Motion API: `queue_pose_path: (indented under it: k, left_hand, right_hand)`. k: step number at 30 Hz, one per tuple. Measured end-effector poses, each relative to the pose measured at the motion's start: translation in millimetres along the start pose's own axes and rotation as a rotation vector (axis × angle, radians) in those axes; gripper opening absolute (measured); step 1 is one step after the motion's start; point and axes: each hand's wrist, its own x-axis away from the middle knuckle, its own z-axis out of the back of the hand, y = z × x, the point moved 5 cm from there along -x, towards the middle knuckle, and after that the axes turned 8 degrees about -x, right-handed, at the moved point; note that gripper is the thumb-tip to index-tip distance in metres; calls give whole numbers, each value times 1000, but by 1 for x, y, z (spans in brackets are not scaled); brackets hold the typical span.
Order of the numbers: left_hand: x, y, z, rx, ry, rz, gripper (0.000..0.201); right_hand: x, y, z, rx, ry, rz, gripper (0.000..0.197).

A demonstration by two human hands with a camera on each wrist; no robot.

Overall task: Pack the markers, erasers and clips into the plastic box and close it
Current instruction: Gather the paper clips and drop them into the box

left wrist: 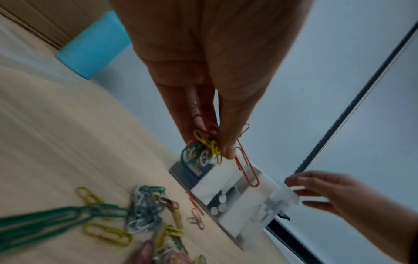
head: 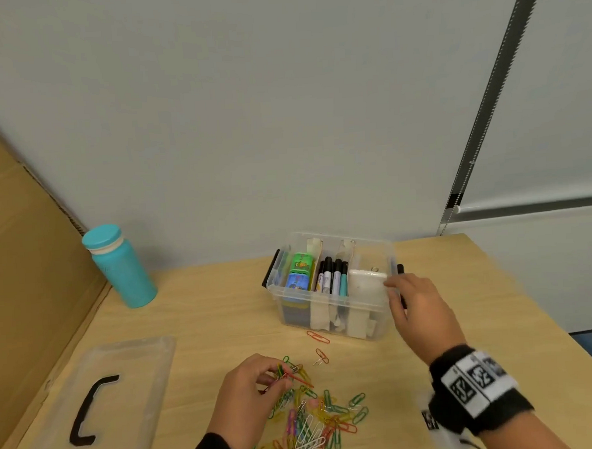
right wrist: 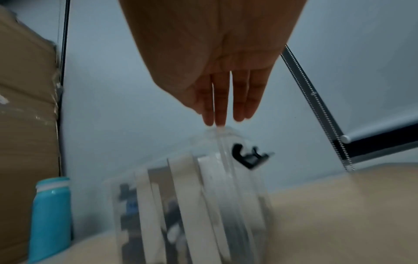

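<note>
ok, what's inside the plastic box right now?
The plastic box holds erasers on the left, markers in the middle and a white block on the right. Anything underneath them is hidden.

Clear plastic box with black side latches; beige tape strips run down its front wall. Inside: one green eraser, one blue eraser, both carrying cartoon prints; markers with black caps, white and teal barrels; a white pad. Loose paper clips on the pale wood-grain table: green, yellow, red, orange, pink, white. Clear lid has a black handle. Turquoise bottle bears a white collar band. Black wristband shows black-and-white square markers. Brown cardboard stands left.
</note>
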Motion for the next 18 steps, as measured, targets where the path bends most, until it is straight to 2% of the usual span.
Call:
queue_pose_path:
  k: [4,6,9,13,15,18]
  left_hand:
    - [-17,40,-2,-4,-6,-97,17]
    - [-31,72,-4,-47,-1,-202,13]
    - [-62,122,-17,-163,10,-349,14]
    - [-118,168,-42,-315,78,-446,16]
    - [-138,173,-58,-411,17,-424,17]
    - [-154,165,-79,-607,-180,-351,19]
  right_hand:
    - [31,16,-23,-44,-102,0,59]
    - [39,19,-34,-114,-149,-4,57]
    - [42,20,-41,-188,-110,34,59]
    - [36,20,-36,-224,-80,80,60]
    - [39,18,-38,-211,-84,87,61]
    - [44,17,-41,-194,-95,78,62]
